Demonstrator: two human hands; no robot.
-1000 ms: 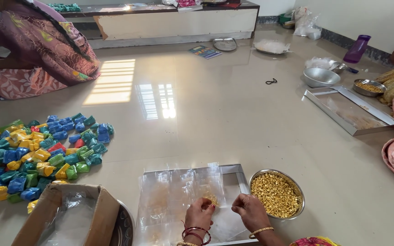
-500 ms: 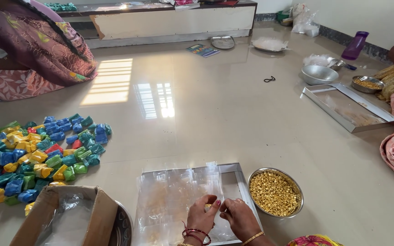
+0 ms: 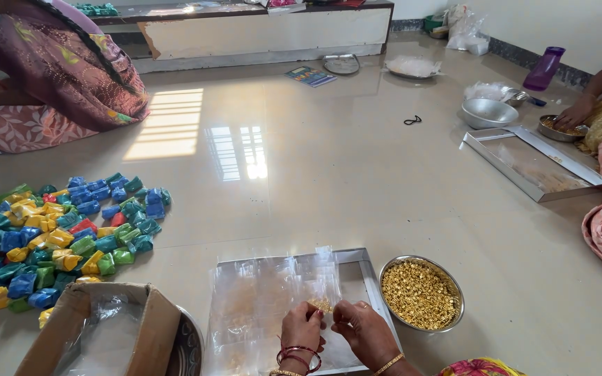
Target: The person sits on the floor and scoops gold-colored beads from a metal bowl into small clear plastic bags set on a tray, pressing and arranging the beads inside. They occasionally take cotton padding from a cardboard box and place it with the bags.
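Left hand (image 3: 302,327) and right hand (image 3: 360,331) close together, both pinched on a small clear pouch (image 3: 322,304) holding a few yellow grains, over the steel tray (image 3: 367,268) (lined with clear pouches) on the floor. Steel bowl of yellow grains (image 3: 421,292) just right; colourful packets (image 3: 57,233) heaped left.

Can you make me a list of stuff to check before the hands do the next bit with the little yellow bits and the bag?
1. Both hands on the small clear pouch: ok, left hand and right hand pinch it together.
2. Pouch is over the steel tray: ok.
3. Bowl of yellow grains close by the right hand: ok, upright and full.
4. Pouch mouth open: cannot tell.
5. Cardboard box clear of the hands: ok.
6. Pile of coloured packets apart from the tray: ok.
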